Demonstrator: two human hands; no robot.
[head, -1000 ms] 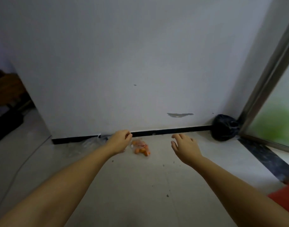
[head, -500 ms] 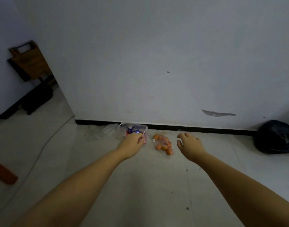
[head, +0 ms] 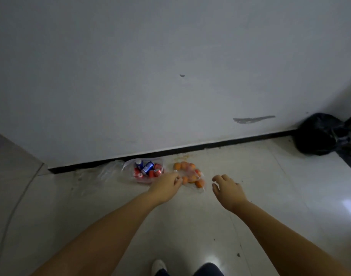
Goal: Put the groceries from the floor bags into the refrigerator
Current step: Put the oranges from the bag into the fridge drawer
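The wall fills most of what we see, w/ the floor below it and a dark baseboard along the join. Far off to the right of our right hand, in the corner, sits a black bag, prob. rubbish and not ours to unpack.

Just beyond our left hand lie the groceries, pushed up near the baseboard, likely dropped there to keep the walkway free. The clear bag of cans is ahead and slightly left of the left hand; red and blue cans lie jumbled inside, bag mouth slumped open. Crumpled clear plastic lies further left. The bag of oranges sits between our two hands, its fruit spread flat since the thin film gives no support.

Left hand: fingers curled loosely, tips at the near edge of the orange bag; we can't tell whether it's pinching film yet or only touching. Right hand: open, fingers spread, empty, just right of the oranges, apart from them, prob. poised to gather the other side.

No fridge in view; nothing stowed as far as we can judge.
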